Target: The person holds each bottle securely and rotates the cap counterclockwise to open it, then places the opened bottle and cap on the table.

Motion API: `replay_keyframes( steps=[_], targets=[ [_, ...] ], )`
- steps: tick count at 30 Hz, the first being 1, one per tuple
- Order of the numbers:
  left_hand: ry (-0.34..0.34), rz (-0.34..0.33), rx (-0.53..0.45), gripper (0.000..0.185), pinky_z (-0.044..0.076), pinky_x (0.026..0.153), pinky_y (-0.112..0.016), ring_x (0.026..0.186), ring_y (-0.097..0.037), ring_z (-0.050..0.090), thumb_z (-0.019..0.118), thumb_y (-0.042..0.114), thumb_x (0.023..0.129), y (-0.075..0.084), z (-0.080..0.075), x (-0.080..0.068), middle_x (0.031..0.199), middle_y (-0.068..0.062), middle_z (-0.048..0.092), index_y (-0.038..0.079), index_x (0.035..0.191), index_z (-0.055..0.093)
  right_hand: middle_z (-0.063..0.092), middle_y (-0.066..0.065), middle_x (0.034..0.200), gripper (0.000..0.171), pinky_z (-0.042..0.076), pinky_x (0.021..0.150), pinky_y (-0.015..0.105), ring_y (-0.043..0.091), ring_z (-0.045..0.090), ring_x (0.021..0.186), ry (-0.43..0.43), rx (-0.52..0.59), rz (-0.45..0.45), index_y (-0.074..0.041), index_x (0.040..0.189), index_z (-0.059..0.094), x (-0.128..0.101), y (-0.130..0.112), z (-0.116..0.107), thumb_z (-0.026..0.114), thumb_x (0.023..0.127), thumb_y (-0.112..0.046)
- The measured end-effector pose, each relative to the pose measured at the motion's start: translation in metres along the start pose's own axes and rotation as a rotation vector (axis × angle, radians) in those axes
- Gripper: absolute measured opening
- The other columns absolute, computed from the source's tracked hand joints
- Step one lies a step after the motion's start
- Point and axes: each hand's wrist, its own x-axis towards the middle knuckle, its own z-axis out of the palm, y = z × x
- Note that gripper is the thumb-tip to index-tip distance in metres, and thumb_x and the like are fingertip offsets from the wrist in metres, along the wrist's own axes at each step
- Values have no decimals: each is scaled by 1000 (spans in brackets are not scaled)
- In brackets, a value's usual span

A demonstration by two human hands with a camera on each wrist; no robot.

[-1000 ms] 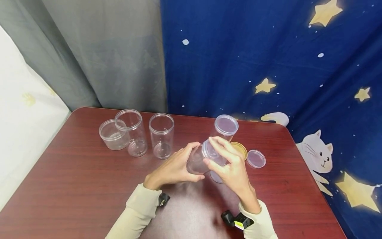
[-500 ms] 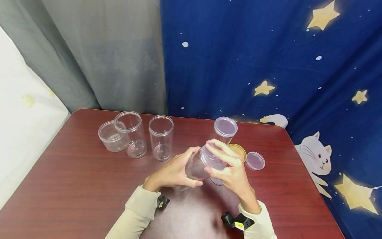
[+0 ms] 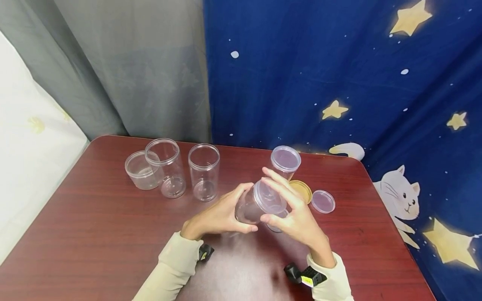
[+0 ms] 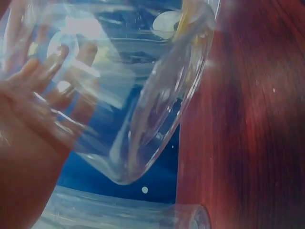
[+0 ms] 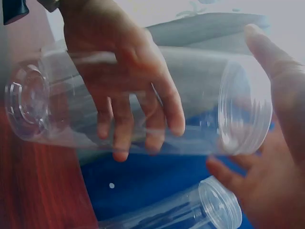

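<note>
In the head view my left hand [image 3: 218, 213] grips a clear plastic jar [image 3: 246, 209], tilted above the table with its lidded end to the right. A translucent lid [image 3: 269, 196] sits on that end; how tightly cannot be told. My right hand [image 3: 297, 215] spreads its fingers and thumb around the lid. From the right wrist, the clear jar [image 5: 195, 100] shows the left hand [image 5: 128, 62] behind its wall. In that view the right thumb [image 5: 269, 52] stands apart from the lidded end. The left wrist view shows the jar wall [image 4: 124, 95] close up.
Two tall open jars [image 3: 204, 171] and a low open tub [image 3: 143, 171] stand at the back left. Behind the right hand is a lidded jar [image 3: 286, 158]. A gold lid [image 3: 301, 191] and a clear lid [image 3: 323, 201] lie right. Another round clear rim [image 3: 276, 228] is partly hidden.
My right hand has loosened around the lid, its fingers spreading, and its wrist has shifted slightly right. The lidded end has turned somewhat toward the head camera. My left hand keeps its grip.
</note>
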Motion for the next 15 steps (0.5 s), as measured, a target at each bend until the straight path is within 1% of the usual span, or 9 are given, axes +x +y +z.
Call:
replay_keyframes(
  steps=[3,5,7,11,13,15],
  targets=[
    [41,-4,54,94,48,98,-36,115,-10,56,89,39,69,0,0,0,134,2,55,17,145,38,41,12,152,79,35,111,26,28,41,139,35,-130,77,-6,142,51,-1,-3,1,68,84,-58],
    [58,0,78,94,46,101,-37,118,-11,55,89,39,69,-1,0,1,135,0,55,15,144,38,44,9,149,80,35,110,26,27,44,135,68,-204,126,-8,142,51,-1,-6,2,68,83,-59],
    [69,-2,103,95,46,102,-38,120,-13,54,89,40,69,-1,0,1,137,-1,54,14,144,38,48,9,145,78,37,107,26,26,47,131,93,-259,168,-7,140,52,-1,-8,3,74,81,-53],
    [78,-14,128,95,46,102,-39,120,-15,55,88,43,69,-1,0,1,137,-1,54,14,144,39,55,8,136,73,42,101,27,25,53,123,124,-324,212,-6,137,55,-1,-10,5,86,76,-29],
    [80,-16,129,94,46,102,-39,120,-15,55,88,43,69,-1,0,0,137,-1,55,14,144,39,57,7,134,72,44,98,26,23,55,120,132,-337,218,-7,136,56,-1,-11,6,88,74,-22],
    [84,-14,129,94,46,102,-40,120,-15,55,88,42,69,-1,0,0,137,-1,55,13,144,40,58,6,132,70,46,96,24,22,56,118,139,-338,216,-8,135,56,0,-11,7,88,73,-19]
  ],
)
